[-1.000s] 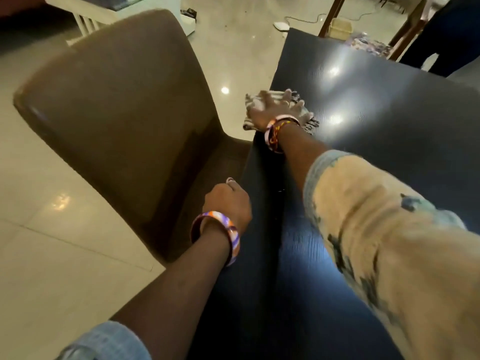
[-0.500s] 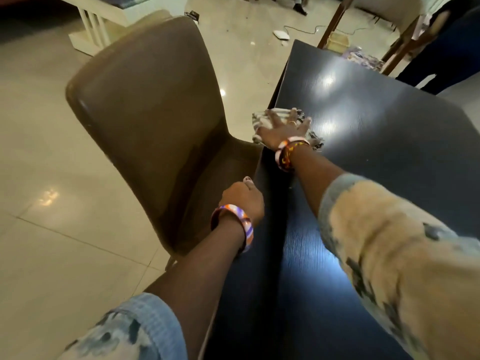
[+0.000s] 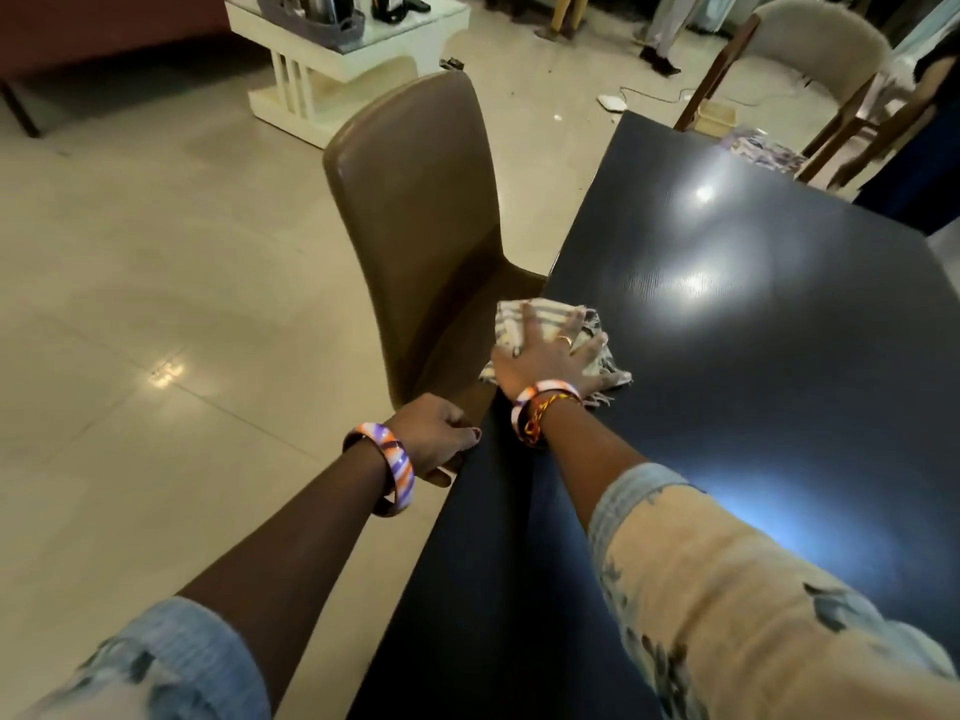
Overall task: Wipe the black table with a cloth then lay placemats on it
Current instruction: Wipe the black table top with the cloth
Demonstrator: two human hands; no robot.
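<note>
The wiping step is in hand: the right hand (image 3: 545,356) lies flat with fingers spread on a crumpled cream-and-grey striped cloth (image 3: 524,317), pressing it onto the glossy black wooden table (image 3: 753,330) at its left edge, where the cloth partly overhangs toward the tan leather high-backed chair (image 3: 415,210). The left hand (image 3: 434,439) curls over the table's edge nearer the body, bracing. No placemats lie on the table; a patterned pile beyond the far end may be them. Next, I judge, the cloth must sweep across the broad unwiped centre under steady flat pressure.
</note>
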